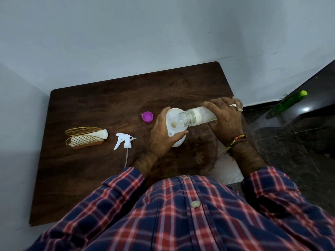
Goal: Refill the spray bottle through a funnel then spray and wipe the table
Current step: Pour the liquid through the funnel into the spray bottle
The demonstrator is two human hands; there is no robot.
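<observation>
At the far left of the dark wooden surface (94, 178) a gold wire holder (83, 139) lies with white folded cloth (101, 134) tucked in it. Just to its right the white trigger spray head (124, 140) lies on its side, its thin dip tube trailing toward the person. Farther back sits a purple cap (147, 116), open side up.

Right of the cap, the left hand (161, 136) curls its grip around a white funnel (172, 117) seated on the white spray bottle (178, 143) — thumb on the near side, fingers round the far rim. The bottle stands upright near the middle of the surface, mostly hidden by the hand.

The right hand (225, 117), with a ring and a beaded wristband, holds a clear refill bottle (196, 117) tipped nearly flat, its open mouth over the funnel bowl. White liquid shows inside it; no label or writing can be read — the bottle is too blurred.

Off the surface at far right, a green bottle (288, 102) with a lime cap stands on the dark floor.
</observation>
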